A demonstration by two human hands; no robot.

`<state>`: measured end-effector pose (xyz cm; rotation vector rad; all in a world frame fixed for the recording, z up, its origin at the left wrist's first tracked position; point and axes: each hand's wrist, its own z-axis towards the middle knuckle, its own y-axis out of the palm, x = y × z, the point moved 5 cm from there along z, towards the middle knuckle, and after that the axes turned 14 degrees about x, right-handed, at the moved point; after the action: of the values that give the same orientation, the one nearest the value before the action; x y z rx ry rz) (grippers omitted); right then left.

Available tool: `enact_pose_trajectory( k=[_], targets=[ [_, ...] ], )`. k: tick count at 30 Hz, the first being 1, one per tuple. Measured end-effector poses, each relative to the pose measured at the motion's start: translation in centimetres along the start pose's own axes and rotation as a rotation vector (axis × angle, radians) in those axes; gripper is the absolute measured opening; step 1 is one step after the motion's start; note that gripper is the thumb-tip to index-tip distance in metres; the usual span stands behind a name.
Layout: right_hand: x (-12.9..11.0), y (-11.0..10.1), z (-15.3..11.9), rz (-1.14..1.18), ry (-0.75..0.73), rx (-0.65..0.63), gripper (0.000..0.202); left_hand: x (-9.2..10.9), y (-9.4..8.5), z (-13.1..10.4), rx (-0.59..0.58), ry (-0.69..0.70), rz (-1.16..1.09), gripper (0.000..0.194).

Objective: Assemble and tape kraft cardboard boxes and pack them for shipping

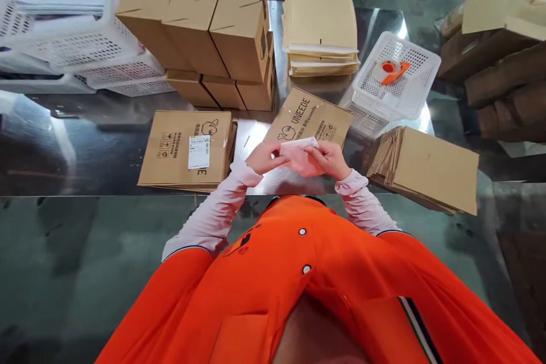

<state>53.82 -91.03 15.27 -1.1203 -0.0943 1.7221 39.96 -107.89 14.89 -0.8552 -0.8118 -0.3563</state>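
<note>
Near the table's front edge, my left hand point(265, 158) and my right hand point(330, 159) are both closed on a thin pinkish-white sheet point(302, 158), one at each side of it. Just behind the sheet, a flat printed carton point(318, 114) lies at an angle and is partly covered by the sheet and hands. To the left, a small pile of flat cartons point(170, 151) has a white label point(199, 152) on its top carton.
Stacked brown boxes point(236, 28) and a pile of tan sheets point(319, 17) stand at the back. White baskets point(94, 48) are at back left. An orange tape dispenser point(394, 72) lies in a basket point(420, 91). Flat cardboard point(437, 168) is stacked right of the hands.
</note>
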Motion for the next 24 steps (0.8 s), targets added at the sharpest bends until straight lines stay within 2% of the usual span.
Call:
enact_pose_trajectory(
  k=[2,4,5,8,9,12,13,15,17,20,22,24],
  targets=[
    [0.3,-0.5,0.3,0.073,0.105,0.100,0.079,0.1,-1.1,-0.4,0.143,0.045,0.043,0.035],
    [0.2,-0.6,0.6,0.169,0.176,0.121,0.074,-0.1,-2.0,-0.9,0.277,0.060,0.054,0.029],
    [0.2,-0.5,0.8,0.240,0.226,0.115,0.070,-0.2,-2.2,-1.1,0.294,0.056,0.060,0.026],
    [0.4,-0.3,1.2,0.465,0.395,0.158,0.057,-0.2,-2.3,-1.5,0.238,0.059,0.152,0.022],
    [0.4,-0.3,1.2,0.491,0.417,0.182,0.054,0.1,-2.6,-1.6,0.268,0.079,0.181,0.024],
    [0.2,0.6,1.1,0.490,0.416,0.201,0.049,2.2,-4.4,-1.9,0.545,0.214,0.175,0.034],
    [0.0,1.2,0.9,0.501,0.413,0.190,0.048,2.9,-4.7,-1.9,0.601,0.270,0.141,0.035],
    [-0.4,2.6,0.5,0.555,0.393,0.167,0.051,3.5,-4.2,-1.4,0.579,0.303,0.027,0.040],
    [-0.9,3.6,0.1,0.595,0.356,0.198,0.057,2.3,-2.9,-0.5,0.490,0.160,-0.170,0.046],
    [-1.2,3.6,-0.1,0.492,0.292,0.319,0.063,-1.0,-0.1,0.2,0.395,-0.175,-0.474,0.049],
    [-1.6,3.3,0.0,0.380,0.234,0.241,0.060,-2.5,1.6,0.2,0.358,-0.293,-0.615,0.059],
    [-1.8,3.3,0.0,0.306,0.187,0.075,0.041,-3.5,3.2,0.1,0.331,-0.366,-0.712,0.072]
  ],
)
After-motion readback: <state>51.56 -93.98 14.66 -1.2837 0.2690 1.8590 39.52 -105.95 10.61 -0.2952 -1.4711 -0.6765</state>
